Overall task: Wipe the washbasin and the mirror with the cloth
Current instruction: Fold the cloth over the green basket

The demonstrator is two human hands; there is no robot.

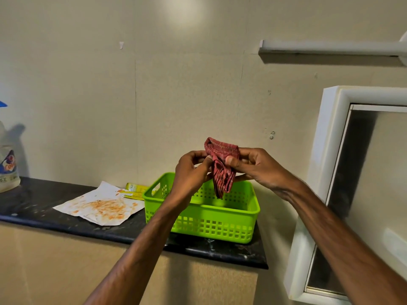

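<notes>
A red checked cloth (221, 166) hangs folded between both hands, above a green basket. My left hand (190, 172) pinches its left edge with fingertips. My right hand (253, 166) grips its right side, thumb pressed on the fabric. The mirror (374, 172) in a thick white frame hangs on the wall at the right, partly cut off by the frame edge. No washbasin is in view.
A green perforated plastic basket (220, 225) stands on a dark stone shelf (66, 223). Left of it lie a stained paper sheet (99, 205) and a yellow packet (134, 190). A detergent bottle (7, 168) stands at the far left. A white tube light (330, 46) is mounted above the mirror.
</notes>
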